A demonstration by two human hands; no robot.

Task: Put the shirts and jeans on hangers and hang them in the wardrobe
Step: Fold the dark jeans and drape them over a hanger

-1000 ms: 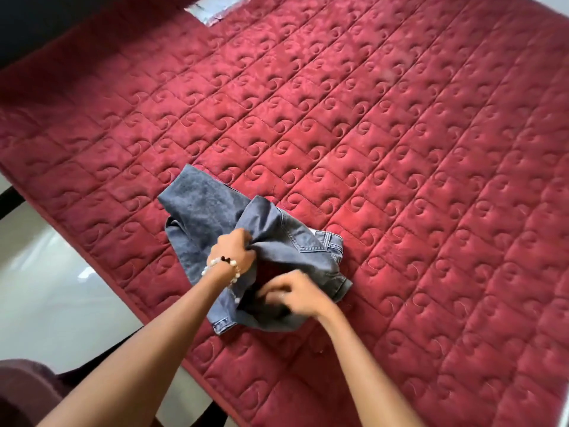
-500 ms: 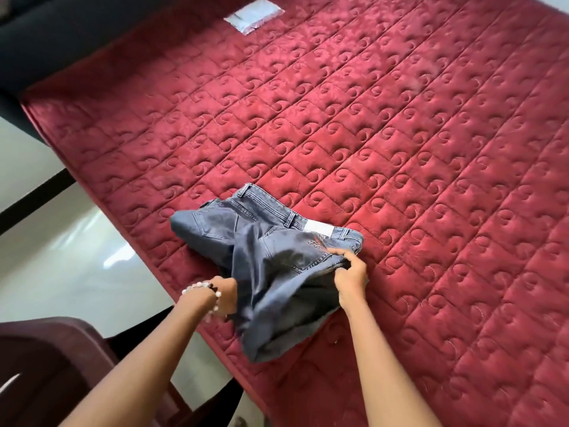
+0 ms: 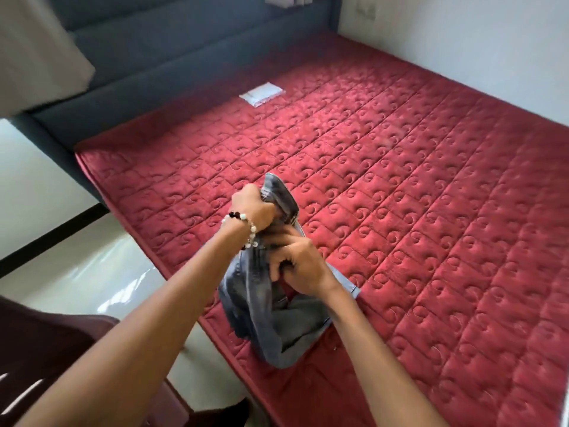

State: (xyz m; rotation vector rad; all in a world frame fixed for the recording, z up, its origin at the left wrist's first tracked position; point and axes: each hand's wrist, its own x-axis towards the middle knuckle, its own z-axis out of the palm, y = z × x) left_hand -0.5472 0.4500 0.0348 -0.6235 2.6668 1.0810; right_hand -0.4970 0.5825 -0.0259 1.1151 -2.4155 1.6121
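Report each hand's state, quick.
Left hand: grips the jeans, bunched.
Right hand: also grips the jeans, fingers curled into the fabric.

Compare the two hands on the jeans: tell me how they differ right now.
The left hand grips the jeans higher and farther out over the red quilted bed cover; the right hand grips lower and nearer the person. The left wrist wears a beaded bracelet; the right wrist is bare. Both have fingers curled round bunched denim, lifting part of it off the cover.
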